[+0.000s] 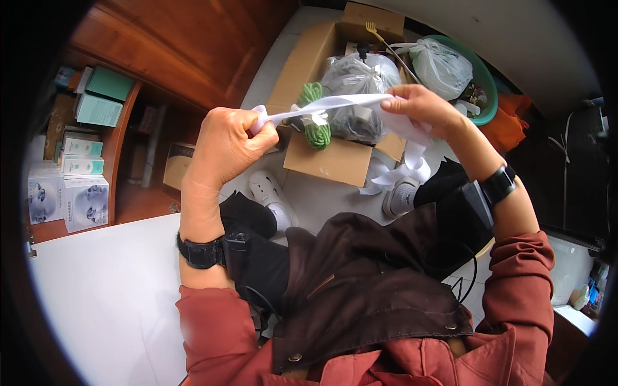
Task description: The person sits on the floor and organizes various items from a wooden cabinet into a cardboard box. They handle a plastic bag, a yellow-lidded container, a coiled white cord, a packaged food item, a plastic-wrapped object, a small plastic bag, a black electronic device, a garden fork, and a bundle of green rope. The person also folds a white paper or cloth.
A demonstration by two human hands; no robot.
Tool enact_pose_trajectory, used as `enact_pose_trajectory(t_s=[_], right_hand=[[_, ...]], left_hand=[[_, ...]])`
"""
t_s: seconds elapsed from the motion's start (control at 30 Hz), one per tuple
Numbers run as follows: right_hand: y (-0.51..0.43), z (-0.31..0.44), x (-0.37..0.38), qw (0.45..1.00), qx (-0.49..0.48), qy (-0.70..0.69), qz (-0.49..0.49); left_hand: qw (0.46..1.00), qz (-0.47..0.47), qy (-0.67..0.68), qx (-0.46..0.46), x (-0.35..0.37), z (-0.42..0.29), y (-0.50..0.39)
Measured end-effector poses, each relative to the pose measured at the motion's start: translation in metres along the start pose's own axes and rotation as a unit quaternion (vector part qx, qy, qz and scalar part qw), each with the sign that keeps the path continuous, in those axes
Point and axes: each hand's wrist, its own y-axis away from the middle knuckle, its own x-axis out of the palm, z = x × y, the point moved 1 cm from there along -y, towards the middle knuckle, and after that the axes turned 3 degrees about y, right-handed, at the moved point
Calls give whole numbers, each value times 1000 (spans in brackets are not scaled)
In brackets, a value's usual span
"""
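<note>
A white fabric ribbon (pixel 333 102) stretches between my two hands. My left hand (pixel 231 140) is closed in a fist around one end, with a small loop of ribbon showing at the thumb. My right hand (pixel 425 108) pinches the other part, and the slack hangs in loose curls below it towards the floor near my right shoe. Beyond the taut stretch is a bundle of green cord (pixel 316 135), tied round its middle with a white band. It appears over the edge of an open cardboard box (pixel 328 164); whether it touches the ribbon, I cannot tell.
Knotted plastic bags (pixel 359 72) and a yellow fork-ended back scratcher (pixel 379 34) fill the box. Behind it on the right stands a green basin (pixel 490 96) beside orange fabric (pixel 504 120). Shelves with small boxes (pixel 87 193) and a white panel (pixel 106 299) are at my left.
</note>
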Motion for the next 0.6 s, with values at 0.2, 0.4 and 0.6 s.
enact_pose_trajectory(t_s=[0.2,0.4,0.6], right_hand=[[-22,-38,-17,989,-79,-74,105],[-40,-81,-89,903,118,160,-381],[-37,-97,-79,945,40,-207,-251]], left_hand=[[994,39,74,-65,1,-6,2],[983,45,164,-65,1,-8,13],[948,57,276,-145,-12,1,16]])
